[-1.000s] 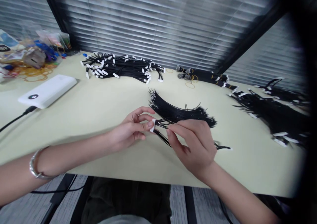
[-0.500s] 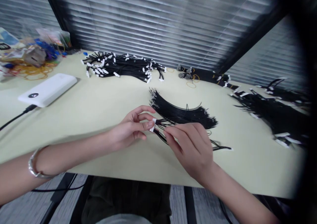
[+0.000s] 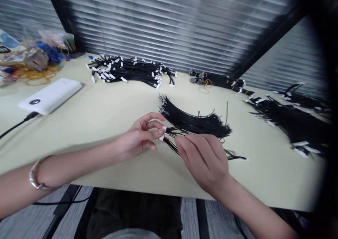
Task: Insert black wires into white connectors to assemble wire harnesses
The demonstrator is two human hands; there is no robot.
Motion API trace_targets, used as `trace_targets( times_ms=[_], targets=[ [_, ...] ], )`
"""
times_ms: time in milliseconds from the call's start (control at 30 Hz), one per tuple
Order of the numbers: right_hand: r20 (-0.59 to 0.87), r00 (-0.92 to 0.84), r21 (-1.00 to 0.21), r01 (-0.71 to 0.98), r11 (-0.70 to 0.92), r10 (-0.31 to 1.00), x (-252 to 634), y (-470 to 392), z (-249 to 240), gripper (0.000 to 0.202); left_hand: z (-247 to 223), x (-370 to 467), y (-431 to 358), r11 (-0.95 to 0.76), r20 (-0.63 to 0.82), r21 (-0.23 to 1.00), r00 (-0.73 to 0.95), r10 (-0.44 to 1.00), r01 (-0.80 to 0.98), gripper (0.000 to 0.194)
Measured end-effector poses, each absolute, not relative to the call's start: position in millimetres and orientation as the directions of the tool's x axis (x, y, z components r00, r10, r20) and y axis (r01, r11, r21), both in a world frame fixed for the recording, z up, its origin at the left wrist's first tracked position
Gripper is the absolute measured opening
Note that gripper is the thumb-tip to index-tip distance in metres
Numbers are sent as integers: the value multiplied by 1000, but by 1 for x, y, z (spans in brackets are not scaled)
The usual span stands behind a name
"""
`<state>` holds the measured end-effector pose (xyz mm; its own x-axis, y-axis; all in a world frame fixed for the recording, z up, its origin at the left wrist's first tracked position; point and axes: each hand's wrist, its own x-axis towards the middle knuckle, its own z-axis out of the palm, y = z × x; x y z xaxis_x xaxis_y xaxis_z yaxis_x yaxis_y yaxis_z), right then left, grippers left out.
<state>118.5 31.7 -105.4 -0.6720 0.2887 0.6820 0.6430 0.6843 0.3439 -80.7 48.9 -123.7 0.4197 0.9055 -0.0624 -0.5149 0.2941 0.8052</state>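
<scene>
Between the thumb and fingers of my left hand point(image 3: 144, 133) is a white connector point(image 3: 163, 133), with several black wires running from it to the right. My right hand point(image 3: 203, 158) is closed in a pinch just right of the connector, around a thin black wire point(image 3: 227, 112) whose far end seems to stand up behind the knuckles. The pinched part is hidden by the fingers. A loose bundle of black wires point(image 3: 195, 121) lies behind both hands. Beyond my right wrist, the wires' other end rests on the table with a white tip point(image 3: 245, 159).
A white power bank point(image 3: 51, 95) with a black cable lies left. Finished-looking cables with white ends point(image 3: 132, 71) are piled at the back. Banded bundles point(image 3: 219, 81) and more cables point(image 3: 295, 122) lie right. Plastic bags and rubber bands point(image 3: 34, 64) fill the back left.
My right hand has turned slightly, and a black wire end now stands up behind it. My left hand and the connector have hardly moved.
</scene>
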Motion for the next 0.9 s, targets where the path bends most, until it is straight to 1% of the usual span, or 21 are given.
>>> trace_targets(
  times_ms=[133,267,433,800,900],
  targets=[
    [681,-676,357,643,678,283,118,33,-106,21,-123,-81,49,297,-64,802,420,905,-518,28],
    [713,-648,347,657,669,266,118,35,-107,21,-124,-81,49,297,-64,806,423,904,-512,28],
    [688,-671,350,641,683,277,116,35,-107,20,-125,-81,49,297,-55,805,433,900,-514,27],
    [703,-657,308,625,717,271,116,35,-108,21,-125,-80,48,332,-71,802,472,879,-496,28],
    [710,-651,289,617,732,268,116,35,-108,22,-126,-81,48,336,-73,810,486,871,-481,23]
  ],
)
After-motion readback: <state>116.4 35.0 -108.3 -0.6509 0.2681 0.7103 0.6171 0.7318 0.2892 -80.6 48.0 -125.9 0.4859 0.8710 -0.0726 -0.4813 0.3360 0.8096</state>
